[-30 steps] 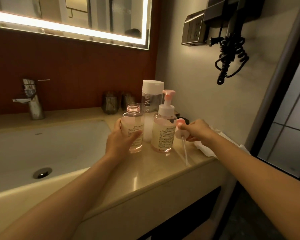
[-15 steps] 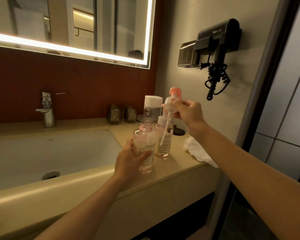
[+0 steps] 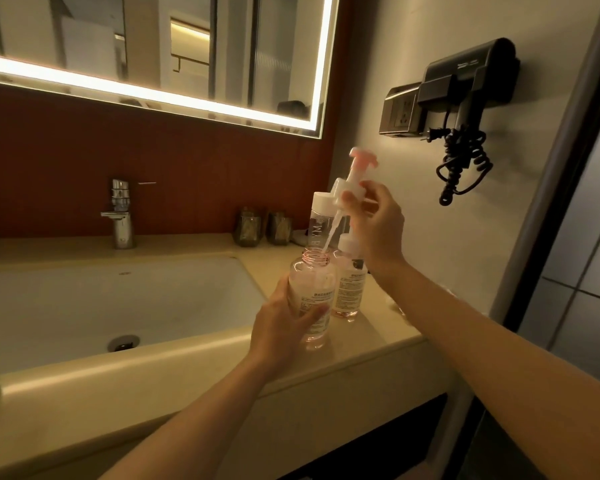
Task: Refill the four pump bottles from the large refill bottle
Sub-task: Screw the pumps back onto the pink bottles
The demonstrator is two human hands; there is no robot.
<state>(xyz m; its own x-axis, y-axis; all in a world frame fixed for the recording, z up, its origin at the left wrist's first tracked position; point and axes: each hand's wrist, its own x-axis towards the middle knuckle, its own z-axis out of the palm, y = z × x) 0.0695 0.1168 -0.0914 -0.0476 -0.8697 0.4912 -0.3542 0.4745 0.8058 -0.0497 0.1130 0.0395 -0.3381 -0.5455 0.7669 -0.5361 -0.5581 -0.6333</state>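
Observation:
My left hand (image 3: 281, 329) grips an open clear pump bottle (image 3: 310, 292) with pinkish liquid, standing on the counter (image 3: 368, 344) beside the sink. My right hand (image 3: 376, 220) pinches a white and pink pump head (image 3: 354, 178) above it; the tip of its dip tube (image 3: 331, 233) is at the bottle's threaded mouth. A second pump bottle (image 3: 349, 289) with its pump fitted stands just behind to the right, partly hidden by my right wrist. The tall clear refill bottle (image 3: 317, 220) with a white cap stands behind both.
A white sink basin (image 3: 101, 306) with a chrome tap (image 3: 120, 216) lies to the left. Two dark glasses (image 3: 262, 226) stand at the back wall. A wall hair dryer (image 3: 465, 84) with coiled cord hangs at right. A lit mirror (image 3: 153, 46) is above.
My right hand lifted the pump head from the counter's right side and brought it over the open bottle; its tube tip now reaches the mouth. My left hand keeps its grip.

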